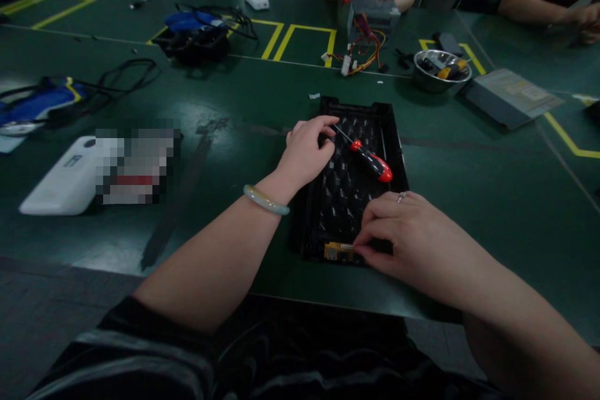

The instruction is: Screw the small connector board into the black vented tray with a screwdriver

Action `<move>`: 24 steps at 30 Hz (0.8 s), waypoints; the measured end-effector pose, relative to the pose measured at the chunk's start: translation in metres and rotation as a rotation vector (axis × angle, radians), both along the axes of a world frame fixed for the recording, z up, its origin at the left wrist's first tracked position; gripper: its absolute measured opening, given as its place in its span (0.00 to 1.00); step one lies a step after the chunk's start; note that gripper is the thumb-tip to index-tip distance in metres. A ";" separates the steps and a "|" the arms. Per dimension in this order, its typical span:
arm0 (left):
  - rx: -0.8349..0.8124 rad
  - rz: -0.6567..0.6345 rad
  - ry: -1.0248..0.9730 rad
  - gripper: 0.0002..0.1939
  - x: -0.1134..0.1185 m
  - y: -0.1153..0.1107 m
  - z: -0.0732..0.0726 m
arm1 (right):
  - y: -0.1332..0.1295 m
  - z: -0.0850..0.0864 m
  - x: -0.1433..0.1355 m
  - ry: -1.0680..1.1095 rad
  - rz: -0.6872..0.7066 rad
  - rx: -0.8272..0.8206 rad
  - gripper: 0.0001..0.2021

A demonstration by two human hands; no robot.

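Note:
A black plastic panel with a bumpy inner face lies on the green table in front of me. Across its upper right part rests a red and black screwdriver, its shaft pointing up-left. My left hand is over the panel's left edge, fingers apart and curved near the screwdriver's tip, holding nothing. At the panel's near edge is a small yellow-brown circuit board. My right hand pinches the right end of this board between thumb and index finger.
Beyond the panel, a metal box with loose wires stands before a person. A metal bowl and flat grey case are right. Blue tools with cables and a white device lie left.

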State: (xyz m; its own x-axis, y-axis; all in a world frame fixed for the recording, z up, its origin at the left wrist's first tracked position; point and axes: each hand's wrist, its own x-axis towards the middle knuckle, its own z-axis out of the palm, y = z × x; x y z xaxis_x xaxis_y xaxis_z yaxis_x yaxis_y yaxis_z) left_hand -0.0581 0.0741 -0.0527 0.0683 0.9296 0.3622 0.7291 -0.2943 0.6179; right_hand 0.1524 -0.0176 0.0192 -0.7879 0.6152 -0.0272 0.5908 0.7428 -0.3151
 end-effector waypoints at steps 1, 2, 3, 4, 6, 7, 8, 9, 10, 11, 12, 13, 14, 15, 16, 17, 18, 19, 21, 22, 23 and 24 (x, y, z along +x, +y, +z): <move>0.004 -0.003 0.002 0.23 0.000 0.000 0.000 | 0.001 -0.001 0.000 -0.005 0.005 -0.002 0.02; 0.009 -0.007 0.004 0.24 0.000 0.000 -0.001 | 0.001 -0.001 -0.001 -0.010 0.009 -0.003 0.02; 0.013 -0.012 0.006 0.24 0.000 0.000 -0.001 | 0.001 -0.002 -0.001 -0.014 0.011 -0.003 0.02; 0.018 -0.018 0.006 0.24 -0.001 0.001 -0.001 | 0.002 -0.002 -0.001 -0.019 0.012 -0.003 0.02; 0.029 -0.027 0.002 0.23 -0.001 0.001 -0.001 | 0.002 -0.002 0.000 -0.032 0.014 0.000 0.02; 0.034 -0.029 -0.001 0.23 -0.001 0.001 -0.001 | 0.001 -0.002 0.001 -0.038 0.017 0.003 0.03; 0.038 -0.029 -0.003 0.23 -0.001 0.001 -0.001 | 0.001 -0.002 0.001 -0.042 0.020 0.006 0.03; 0.040 -0.028 -0.006 0.23 0.000 0.001 -0.001 | 0.001 -0.002 0.001 -0.043 0.026 0.009 0.02; 0.042 -0.027 -0.009 0.23 0.000 0.002 -0.001 | 0.001 -0.002 0.001 -0.044 0.032 0.014 0.02; 0.046 -0.029 -0.013 0.23 0.000 0.002 -0.001 | 0.001 -0.002 0.000 -0.044 0.038 0.020 0.03; 0.053 -0.033 -0.017 0.23 0.000 0.002 -0.002 | 0.001 -0.002 -0.001 -0.047 0.043 0.029 0.03; 0.062 -0.036 -0.023 0.23 0.000 0.002 -0.002 | 0.000 -0.002 -0.002 -0.052 0.046 0.040 0.03; 0.069 -0.040 -0.028 0.23 0.000 0.002 -0.003 | 0.000 -0.002 -0.003 -0.059 0.049 0.053 0.04; 0.073 -0.044 -0.031 0.23 0.000 0.002 -0.003 | -0.001 -0.003 -0.004 -0.065 0.051 0.066 0.05; 0.075 -0.045 -0.032 0.23 -0.001 0.002 -0.003 | -0.001 -0.003 -0.005 -0.072 0.051 0.077 0.05; 0.074 -0.046 -0.033 0.23 -0.001 0.002 -0.004 | -0.002 -0.003 -0.005 -0.078 0.053 0.084 0.06; 0.073 -0.047 -0.034 0.23 -0.001 0.002 -0.004 | -0.003 -0.004 -0.006 -0.083 0.053 0.089 0.06; 0.073 -0.049 -0.033 0.23 -0.001 0.002 -0.004 | -0.004 -0.004 -0.006 -0.088 0.053 0.092 0.06; 0.072 -0.050 -0.032 0.23 -0.001 0.002 -0.005 | -0.005 -0.004 -0.005 -0.096 0.051 0.092 0.06; 0.073 -0.050 -0.030 0.23 -0.001 0.002 -0.005 | -0.005 -0.004 -0.005 -0.101 0.049 0.090 0.06; 0.075 -0.051 -0.028 0.23 -0.001 0.002 -0.005 | -0.005 -0.004 -0.005 -0.104 0.049 0.089 0.06; 0.078 -0.051 -0.025 0.23 -0.001 0.002 -0.005 | -0.005 -0.004 -0.005 -0.105 0.048 0.087 0.06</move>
State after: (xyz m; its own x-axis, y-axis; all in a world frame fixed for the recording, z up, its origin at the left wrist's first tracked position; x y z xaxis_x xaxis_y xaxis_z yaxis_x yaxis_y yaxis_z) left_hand -0.0591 0.0760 -0.0580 0.1047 0.8942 0.4353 0.6965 -0.3784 0.6098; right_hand 0.1475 -0.0224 0.0154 -0.8122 0.5804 -0.0589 0.5801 0.7928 -0.1869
